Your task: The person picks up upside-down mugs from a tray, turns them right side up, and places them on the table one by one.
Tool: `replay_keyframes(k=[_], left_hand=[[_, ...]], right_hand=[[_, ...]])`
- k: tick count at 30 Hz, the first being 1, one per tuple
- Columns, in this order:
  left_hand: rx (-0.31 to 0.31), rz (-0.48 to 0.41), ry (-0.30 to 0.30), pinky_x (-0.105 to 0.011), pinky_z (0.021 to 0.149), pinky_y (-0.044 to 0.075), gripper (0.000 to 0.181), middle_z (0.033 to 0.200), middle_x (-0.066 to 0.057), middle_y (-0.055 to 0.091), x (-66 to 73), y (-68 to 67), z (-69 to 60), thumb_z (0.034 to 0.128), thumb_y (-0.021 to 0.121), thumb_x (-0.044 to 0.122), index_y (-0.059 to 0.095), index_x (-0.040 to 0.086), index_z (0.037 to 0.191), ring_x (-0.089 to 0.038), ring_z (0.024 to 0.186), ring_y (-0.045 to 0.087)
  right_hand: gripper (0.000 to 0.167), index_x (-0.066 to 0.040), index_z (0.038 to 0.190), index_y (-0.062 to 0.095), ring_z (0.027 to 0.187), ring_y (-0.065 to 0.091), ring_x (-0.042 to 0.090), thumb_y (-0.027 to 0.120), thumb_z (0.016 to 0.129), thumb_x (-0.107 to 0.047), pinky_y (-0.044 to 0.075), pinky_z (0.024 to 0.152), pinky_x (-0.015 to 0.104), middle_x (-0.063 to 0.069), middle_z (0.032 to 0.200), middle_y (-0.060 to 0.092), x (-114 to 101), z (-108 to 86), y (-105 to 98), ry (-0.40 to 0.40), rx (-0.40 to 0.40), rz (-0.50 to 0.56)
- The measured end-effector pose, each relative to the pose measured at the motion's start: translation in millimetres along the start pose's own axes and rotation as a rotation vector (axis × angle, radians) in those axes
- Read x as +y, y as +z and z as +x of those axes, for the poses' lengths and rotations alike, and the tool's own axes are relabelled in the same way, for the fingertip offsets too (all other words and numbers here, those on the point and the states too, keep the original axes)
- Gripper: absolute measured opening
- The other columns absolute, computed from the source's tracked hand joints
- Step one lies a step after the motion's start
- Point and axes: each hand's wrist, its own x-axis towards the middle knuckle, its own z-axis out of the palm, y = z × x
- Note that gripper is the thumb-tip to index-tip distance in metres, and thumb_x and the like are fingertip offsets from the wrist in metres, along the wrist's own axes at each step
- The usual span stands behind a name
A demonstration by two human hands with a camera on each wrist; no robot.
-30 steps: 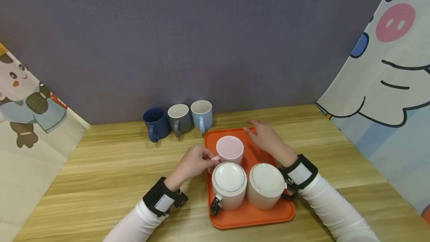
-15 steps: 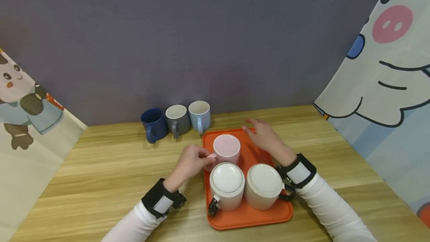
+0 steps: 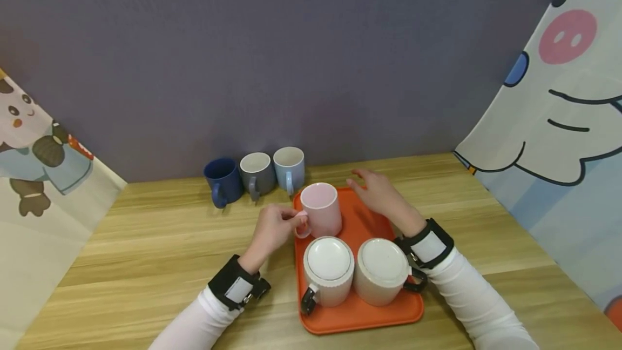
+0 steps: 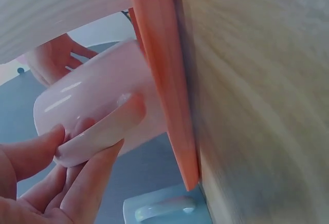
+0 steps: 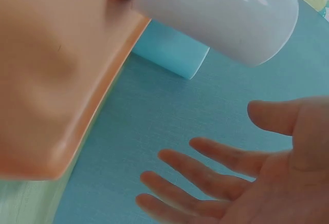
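Our left grip (image 3: 273, 227) pinches the handle (image 4: 105, 135) of the pink mug (image 3: 324, 218), just to its right; our right grip (image 3: 381, 193), extended and holding nothing, is farther.

White sleeves (image 3: 486, 301); black wrist straps (image 3: 224, 277), pale rectangular patches (image 3: 238, 290).

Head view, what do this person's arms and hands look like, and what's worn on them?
The left sleeve and right sleeve are white and reach the wrists. The left band and right band are black, each with a pale rectangular patch and a small dark fitting. The left hand and right hand wear no gloves.
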Motion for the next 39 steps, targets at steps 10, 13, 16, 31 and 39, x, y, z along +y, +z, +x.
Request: replay_keyframes(k=[10,13,16,31,39], left_hand=[[0.098,-0.193,-0.108,-0.024,0.055,0.050,0.017,0.073,-0.012,0.070,1.5,2.4,10.5,0.0834,0.073,0.016,0.075,0.000,0.083,-0.015,0.062,0.059],[0.127,-0.262,-0.125,-0.026,0.057,0.051,0.018,0.075,-0.014,0.070,3.9,4.1,15.3,0.0843,0.072,0.017,0.075,-0.001,0.085,-0.017,0.063,0.059],[0.141,-0.358,-0.136,-0.032,0.062,0.056,0.020,0.079,-0.018,0.071,7.3,5.6,19.9,0.0857,0.071,0.015,0.074,-0.004,0.090,-0.021,0.064,0.065],[0.200,-0.743,-0.138,-0.044,0.080,0.055,0.023,0.076,-0.013,0.071,27.4,1.9,38.0,0.0891,0.065,0.007,0.067,-0.013,0.100,-0.026,0.075,0.071],[0.229,-0.826,-0.107,-0.036,0.075,0.057,0.025,0.073,-0.009,0.070,42.1,-3.6,47.7,0.0899,0.064,0.008,0.066,-0.014,0.101,-0.019,0.072,0.070]], right_hand=[[0.047,0.002,0.133,0.049,0.115,0.056,0.040,0.047,0.099,-0.030,0.044,0.096,0.052,0.023,0.127,0.058,-4,-0.4,-14,0.032,-0.042,0.036],[0.046,0.004,0.132,0.050,0.113,0.057,0.039,0.046,0.100,-0.029,0.046,0.095,0.051,0.022,0.125,0.059,-6,-1.2,-18,0.033,-0.053,0.046],[0.046,0.003,0.131,0.051,0.111,0.059,0.037,0.046,0.100,-0.030,0.048,0.091,0.050,0.021,0.124,0.061,-8,-1.9,-21,0.041,-0.072,0.047],[0.047,-0.001,0.131,0.054,0.113,0.057,0.035,0.045,0.100,-0.035,0.047,0.093,0.050,0.018,0.127,0.059,-14,-6.6,-26,0.057,-0.112,0.045],[0.045,-0.001,0.128,0.056,0.107,0.061,0.032,0.046,0.099,-0.035,0.049,0.089,0.048,0.017,0.120,0.063,-23,-5.0,-30,0.010,-0.061,0.062]])
